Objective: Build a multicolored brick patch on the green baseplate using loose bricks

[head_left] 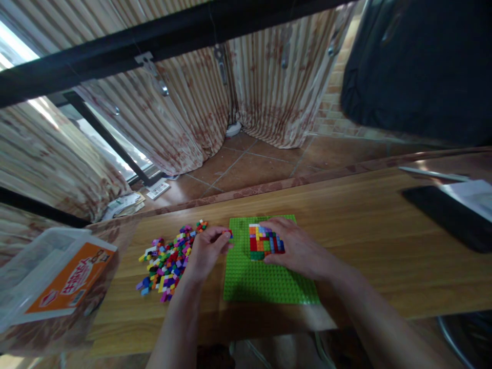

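A green baseplate (265, 287) lies on the wooden table, bearing a block of multicoloured toy bricks (261, 243) in red, yellow, white, orange, blue and green. My right hand (294, 243) curves around the right side of that block, thumb at its near edge and fingers at its far edge. Just left of the block, over the plate's left edge, my left hand (209, 248) pinches a small red toy brick (228, 233), with some blue showing under it. A heap of loose toy bricks (169, 264) spreads to the left of my left hand.
At the far left stands a clear plastic box (57, 236) with an orange label. A black flat object (446, 215) and white paper (471, 197) lie at the table's right end. Behind the table are a tiled floor (249, 164) and striped curtains (184, 102).
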{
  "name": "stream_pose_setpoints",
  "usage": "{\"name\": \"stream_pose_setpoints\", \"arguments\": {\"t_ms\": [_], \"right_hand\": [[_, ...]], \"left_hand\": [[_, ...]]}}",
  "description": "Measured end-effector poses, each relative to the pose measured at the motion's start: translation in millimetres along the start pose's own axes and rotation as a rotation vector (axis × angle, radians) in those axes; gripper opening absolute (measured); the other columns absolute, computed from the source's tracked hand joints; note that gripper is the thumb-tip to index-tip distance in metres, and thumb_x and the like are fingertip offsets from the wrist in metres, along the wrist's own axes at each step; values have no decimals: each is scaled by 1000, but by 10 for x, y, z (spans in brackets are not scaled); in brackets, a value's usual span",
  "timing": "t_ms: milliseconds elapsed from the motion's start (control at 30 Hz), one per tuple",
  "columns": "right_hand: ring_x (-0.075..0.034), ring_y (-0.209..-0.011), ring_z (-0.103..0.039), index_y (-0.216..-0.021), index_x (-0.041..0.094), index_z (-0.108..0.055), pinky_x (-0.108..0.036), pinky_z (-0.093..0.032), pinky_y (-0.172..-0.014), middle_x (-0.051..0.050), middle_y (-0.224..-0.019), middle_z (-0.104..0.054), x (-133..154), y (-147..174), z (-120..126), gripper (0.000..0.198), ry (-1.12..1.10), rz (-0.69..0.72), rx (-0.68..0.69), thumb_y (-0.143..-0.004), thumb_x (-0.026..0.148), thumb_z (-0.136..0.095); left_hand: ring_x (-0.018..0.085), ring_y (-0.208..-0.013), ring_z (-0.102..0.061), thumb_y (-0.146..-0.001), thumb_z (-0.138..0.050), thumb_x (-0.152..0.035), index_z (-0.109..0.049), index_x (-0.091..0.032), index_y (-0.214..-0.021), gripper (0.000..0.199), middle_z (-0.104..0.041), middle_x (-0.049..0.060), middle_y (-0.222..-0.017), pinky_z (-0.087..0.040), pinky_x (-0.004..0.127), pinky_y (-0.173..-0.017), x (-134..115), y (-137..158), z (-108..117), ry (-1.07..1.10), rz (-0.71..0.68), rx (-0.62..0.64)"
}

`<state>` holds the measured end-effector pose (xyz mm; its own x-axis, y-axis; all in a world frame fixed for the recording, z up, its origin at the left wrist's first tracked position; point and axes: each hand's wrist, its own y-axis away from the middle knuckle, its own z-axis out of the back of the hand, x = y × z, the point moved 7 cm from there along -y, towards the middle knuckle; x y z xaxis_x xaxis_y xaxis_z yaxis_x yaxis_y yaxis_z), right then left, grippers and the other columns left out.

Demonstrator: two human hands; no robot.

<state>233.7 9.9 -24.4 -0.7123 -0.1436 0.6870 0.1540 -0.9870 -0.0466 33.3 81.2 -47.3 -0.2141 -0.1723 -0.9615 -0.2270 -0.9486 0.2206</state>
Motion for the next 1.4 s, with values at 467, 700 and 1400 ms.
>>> {"name": "stream_pose_setpoints", "arguments": {"t_ms": [467, 700, 1400], "right_hand": [[-28, -119, -51, -132, 25, -51, -47, -42, -102, -9, -129, -56, 11, -3, 6, 71, 22, -3, 4, -67, 34, -78], [-28, -120, -51, -133, 25, -51, -46, -41, -103, -9, -130, -56, 3, 1, 5, 71, 24, -18, 14, -68, 34, -78], [-27, -119, -50, -131, 23, -52, -46, -41, -102, -9, -129, -56, 22, 0, 15, 67, 17, -23, 28, -69, 32, -77]], "left_hand": [[16, -61, -68, -67, -71, -42, -62, -15, -84, 34, -69, 3, -71, -51, 26, -55, 54, -11, -63, 20, -3, 32], [18, -59, -68, -65, -70, -39, -63, -16, -82, 29, -66, -1, -63, -51, 24, -52, 48, -6, 36, 17, -48, -102], [12, -45, -62, -75, -55, -21, -62, -14, -89, 18, -63, -2, -54, -49, 20, -43, 157, 5, 178, -239, 180, -102]]}}
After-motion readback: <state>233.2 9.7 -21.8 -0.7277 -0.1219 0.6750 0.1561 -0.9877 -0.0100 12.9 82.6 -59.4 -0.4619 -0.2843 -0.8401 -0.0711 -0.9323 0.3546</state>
